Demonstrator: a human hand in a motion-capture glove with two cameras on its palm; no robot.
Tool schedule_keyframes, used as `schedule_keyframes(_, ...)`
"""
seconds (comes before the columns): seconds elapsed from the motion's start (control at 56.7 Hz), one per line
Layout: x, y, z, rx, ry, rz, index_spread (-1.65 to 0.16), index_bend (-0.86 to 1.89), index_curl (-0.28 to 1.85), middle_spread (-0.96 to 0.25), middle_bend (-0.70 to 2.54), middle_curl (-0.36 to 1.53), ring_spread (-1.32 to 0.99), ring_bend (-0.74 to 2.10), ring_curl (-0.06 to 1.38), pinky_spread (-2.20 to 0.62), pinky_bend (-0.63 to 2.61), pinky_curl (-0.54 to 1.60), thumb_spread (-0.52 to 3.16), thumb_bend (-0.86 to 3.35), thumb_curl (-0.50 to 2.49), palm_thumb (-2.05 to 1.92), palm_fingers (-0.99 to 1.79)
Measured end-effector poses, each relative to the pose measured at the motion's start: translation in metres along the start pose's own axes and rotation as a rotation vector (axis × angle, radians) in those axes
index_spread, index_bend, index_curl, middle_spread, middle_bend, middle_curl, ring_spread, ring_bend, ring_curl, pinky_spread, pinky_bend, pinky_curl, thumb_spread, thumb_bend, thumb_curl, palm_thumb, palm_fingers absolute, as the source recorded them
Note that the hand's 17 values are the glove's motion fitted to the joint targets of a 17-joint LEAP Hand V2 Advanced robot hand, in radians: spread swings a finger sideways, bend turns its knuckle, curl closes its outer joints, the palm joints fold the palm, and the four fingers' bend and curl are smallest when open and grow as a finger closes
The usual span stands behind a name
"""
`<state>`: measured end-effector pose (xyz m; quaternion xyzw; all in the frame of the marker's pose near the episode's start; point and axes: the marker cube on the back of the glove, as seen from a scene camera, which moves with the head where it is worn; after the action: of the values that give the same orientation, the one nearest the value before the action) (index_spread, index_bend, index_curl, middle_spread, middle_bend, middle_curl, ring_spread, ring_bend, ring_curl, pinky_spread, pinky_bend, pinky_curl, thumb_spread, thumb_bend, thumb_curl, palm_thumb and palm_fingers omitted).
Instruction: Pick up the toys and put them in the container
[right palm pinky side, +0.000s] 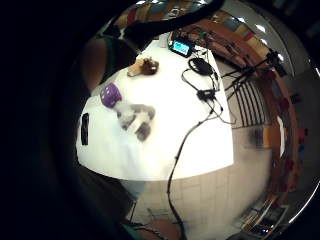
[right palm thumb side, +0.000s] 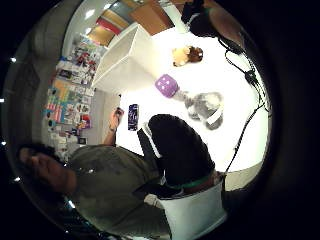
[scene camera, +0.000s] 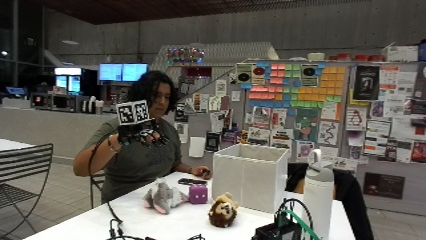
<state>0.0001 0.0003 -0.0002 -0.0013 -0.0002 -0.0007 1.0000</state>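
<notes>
Container (scene camera: 247, 176) of white fabric stands upright on the white table (scene camera: 133, 220), with its top open; from the outside view I cannot tell if anything lies inside it. In the thumb side palm view the same box (right palm thumb side: 122, 57) shows only its white walls and a pale inside, with no toy that I can make out.

Three toys lie on the table in front of the box, none of them in it. A grey plush shark (scene camera: 162, 197) with a white belly lies nearest to the person. Just beside it sits a purple plush dice (scene camera: 198, 193) with pale dots. A brown lion toy (scene camera: 222, 210) with a dark mane sits upright, a little apart from the dice and near the front corner of the box.

The gloved right hand (scene camera: 138, 134) is raised in front of the person's chest, well above the toys, and holds nothing. Its fingers hang down, relaxed and a little spread. The bare left hand (scene camera: 200, 172) rests on the table near a dark phone (scene camera: 191, 181).
</notes>
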Motion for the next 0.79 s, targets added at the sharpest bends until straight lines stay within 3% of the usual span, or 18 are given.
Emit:
schedule_keyframes(0.123, 0.0, 0.001, -0.001, 0.005, 0.004, -0.009, -0.27, 0.21, 0.11, -0.12, 0.18, 0.06, -0.15, 0.32, 0.09, -0.01, 0.52, 0.18, 0.84, -0.02, 0.04, -0.03, 0.42)
schedule_keyframes(0.265, 0.002, 0.0, -0.002, 0.005, -0.001, -0.014, -0.35, 0.2, 0.16, -0.16, 0.18, 0.1, -0.2, 0.34, 0.12, -0.02, 0.55, 0.21, 1.11, -0.03, 0.08, -0.04, 0.39)
schedule_keyframes(0.564, -0.001, -0.007, 0.012, 0.031, -0.004, -0.002, -0.4, 0.19, 0.24, -0.18, 0.19, 0.17, -0.24, 0.39, 0.15, -0.02, 0.58, 0.25, 1.29, -0.04, 0.14, -0.05, 0.36)
schedule_keyframes(0.794, 0.004, -0.037, 0.095, 0.036, 0.041, 0.025, -0.41, 0.18, 0.27, -0.2, 0.26, 0.24, -0.29, 0.52, 0.19, -0.05, 0.54, 0.26, 1.36, -0.01, 0.18, -0.01, 0.51)
